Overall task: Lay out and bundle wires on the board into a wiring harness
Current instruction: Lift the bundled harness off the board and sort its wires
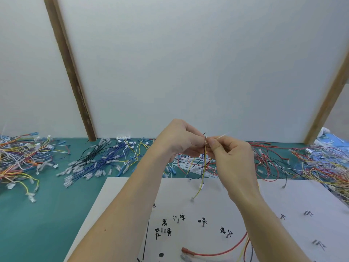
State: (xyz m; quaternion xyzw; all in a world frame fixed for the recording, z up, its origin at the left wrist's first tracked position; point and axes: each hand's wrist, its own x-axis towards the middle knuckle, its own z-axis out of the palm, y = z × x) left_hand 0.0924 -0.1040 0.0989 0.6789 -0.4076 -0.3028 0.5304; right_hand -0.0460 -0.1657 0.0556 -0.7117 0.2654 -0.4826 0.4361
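Both my hands are raised above the white board [188,205]. My left hand [181,140] pinches a thin bundle of wires [204,159], yellow, black and blue, which hangs down toward the board. My right hand [228,154] pinches a thin white tie [221,136] right at the bundle, its free end pointing up and right. The board carries metal pins [227,235] with handwritten black labels. A red wire with a red terminal [188,251] lies on the board near its front edge, running under my right forearm.
On the green mat [47,214] lie heaps of wires: a mixed pile at far left [20,157], blue and black wires with clear terminals [94,163], red wires at right [268,163], a mixed pile at far right [324,167]. White panels with wooden posts stand behind.
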